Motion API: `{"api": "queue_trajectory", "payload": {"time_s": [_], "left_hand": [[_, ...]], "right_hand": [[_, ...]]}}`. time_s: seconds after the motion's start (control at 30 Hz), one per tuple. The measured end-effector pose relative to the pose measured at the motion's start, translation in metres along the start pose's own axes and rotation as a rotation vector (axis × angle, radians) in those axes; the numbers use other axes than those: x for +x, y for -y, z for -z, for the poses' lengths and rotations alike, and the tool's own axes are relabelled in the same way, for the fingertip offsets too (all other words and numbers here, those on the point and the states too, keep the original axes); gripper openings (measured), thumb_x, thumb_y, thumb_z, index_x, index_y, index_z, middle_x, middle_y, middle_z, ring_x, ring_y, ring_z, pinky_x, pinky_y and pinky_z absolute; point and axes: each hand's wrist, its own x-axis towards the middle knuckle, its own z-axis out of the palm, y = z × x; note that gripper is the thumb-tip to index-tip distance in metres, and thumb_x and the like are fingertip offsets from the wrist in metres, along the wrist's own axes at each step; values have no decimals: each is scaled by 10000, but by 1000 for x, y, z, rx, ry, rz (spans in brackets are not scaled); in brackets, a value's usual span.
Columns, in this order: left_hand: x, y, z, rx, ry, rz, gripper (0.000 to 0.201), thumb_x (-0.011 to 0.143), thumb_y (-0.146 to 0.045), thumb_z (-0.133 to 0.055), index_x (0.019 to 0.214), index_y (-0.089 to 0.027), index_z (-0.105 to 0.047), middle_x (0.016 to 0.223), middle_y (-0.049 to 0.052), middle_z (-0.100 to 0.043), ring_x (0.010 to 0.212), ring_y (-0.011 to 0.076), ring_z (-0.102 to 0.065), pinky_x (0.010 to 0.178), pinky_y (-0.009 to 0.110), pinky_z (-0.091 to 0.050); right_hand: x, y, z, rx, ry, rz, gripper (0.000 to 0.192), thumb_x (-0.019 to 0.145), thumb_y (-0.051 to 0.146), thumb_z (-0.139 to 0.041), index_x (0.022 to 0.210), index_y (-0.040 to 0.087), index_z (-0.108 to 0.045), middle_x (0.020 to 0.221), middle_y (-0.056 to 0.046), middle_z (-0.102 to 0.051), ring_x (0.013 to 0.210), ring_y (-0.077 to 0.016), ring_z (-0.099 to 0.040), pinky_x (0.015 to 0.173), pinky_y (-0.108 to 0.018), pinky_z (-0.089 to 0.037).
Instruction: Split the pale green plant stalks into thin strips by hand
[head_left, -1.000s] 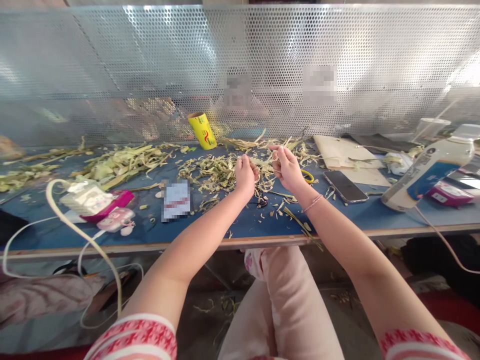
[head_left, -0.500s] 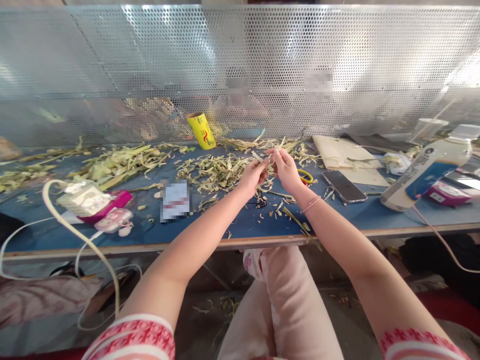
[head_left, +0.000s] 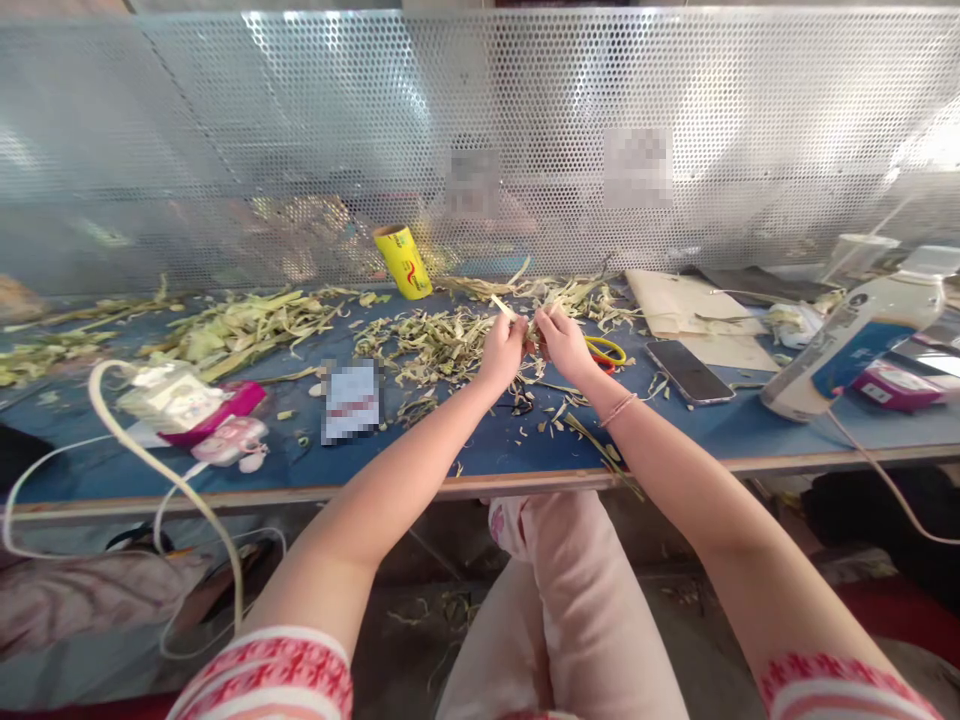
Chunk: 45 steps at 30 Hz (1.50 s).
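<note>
Both arms reach forward over the blue table (head_left: pixel 420 462), wrists angled inward. The left hand (head_left: pixel 502 348) pinches a pale strip (head_left: pixel 501 304) that pokes up above its thumb, over the leafy scraps (head_left: pixel 431 345). Beside it, the right hand (head_left: pixel 562 345) curls inward; whether it grips anything, I can't tell.

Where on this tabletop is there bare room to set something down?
Mainly along the front edge: one blue patch lies between it, the phone and the bottle; another lies between the edge and the blurred card. It is crowded mid-table, with shredded strips around the left hand and right hand, and toward the left, under the leaf heap.
</note>
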Motion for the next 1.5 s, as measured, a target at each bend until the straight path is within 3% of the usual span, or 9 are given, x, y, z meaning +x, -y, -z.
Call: {"api": "queue_trajectory", "payload": {"time_s": [0.2, 0.43, 0.73, 0.8, 0.93, 1.0, 1.23, 1.37, 1.5], "left_hand": [[-3, -7, 2, 116, -28, -29, 230, 938, -345, -457, 755, -211, -420, 429, -64, -439, 430, 107, -446, 550, 251, -333], [-3, -5, -2, -37, -86, -40, 307, 923, -480, -431, 761, -223, -389, 396, -85, -368, 362, 95, -379, 492, 246, -302], [5, 0, -3, -354, -266, 180, 268, 950, -440, -390, 791, -232, -336, 426, -91, -431, 340, 74, -361, 421, 214, -230], [3, -5, -2, -406, -228, 193, 309, 923, -466, -442, 757, -223, -349, 418, -89, -426, 338, 64, -358, 414, 209, -214], [-3, -18, -1, -480, -4, 214, 433, 830, -549, -556, 651, -196, -381, 408, -64, -454, 312, 28, -259, 396, 209, -158], [-5, -22, -1, -486, 54, 217, 428, 805, -512, -604, 620, -188, -394, 393, -54, -467, 306, 23, -236, 389, 206, -144], [-6, -21, 0, -478, 60, 162, 313, 790, -332, -596, 598, -183, -399, 388, -57, -449, 325, 30, -281, 393, 188, -151], [-6, -23, 0, -485, 82, 125, 106, 710, -111, -499, 645, -175, -444, 441, -51, -502, 352, 28, -278, 418, 177, -182], [-6, -20, -1, -377, 85, 150, 125, 634, -44, -473, 640, -169, -473, 439, -43, -506, 369, 41, -315, 427, 187, -194]], "right_hand": [[3, 0, 2, -45, -119, 97, 395, 865, 540, -475, 654, 210, -422, 550, 46, -356, 539, -93, -342, 507, -234, -285], [3, 7, 2, 120, -148, 68, 399, 856, 565, -502, 680, 211, -452, 501, 65, -317, 458, -74, -287, 452, -231, -256], [-1, 12, -6, 239, -73, 39, 481, 758, 685, -552, 691, 217, -461, 505, 78, -323, 402, -50, -252, 391, -233, -211], [-1, 12, -5, 245, -71, 23, 465, 776, 667, -547, 698, 218, -460, 510, 77, -325, 405, -49, -241, 387, -231, -206], [0, 14, -2, 260, -90, 6, 425, 819, 616, -541, 693, 219, -453, 495, 82, -297, 397, -49, -235, 380, -225, -217], [0, 14, -1, 278, -90, 10, 413, 828, 598, -545, 692, 219, -455, 493, 83, -285, 395, -48, -225, 378, -223, -211], [0, 16, 0, 328, -75, -26, 403, 836, 580, -549, 692, 218, -447, 511, 80, -281, 405, -47, -211, 385, -219, -188], [2, 15, 2, 353, -135, -29, 394, 845, 575, -535, 705, 217, -450, 532, 80, -261, 417, -45, -198, 389, -214, -176], [4, 14, 4, 347, -150, -27, 403, 846, 592, -519, 708, 219, -450, 550, 72, -276, 426, -49, -217, 397, -220, -188]]}}
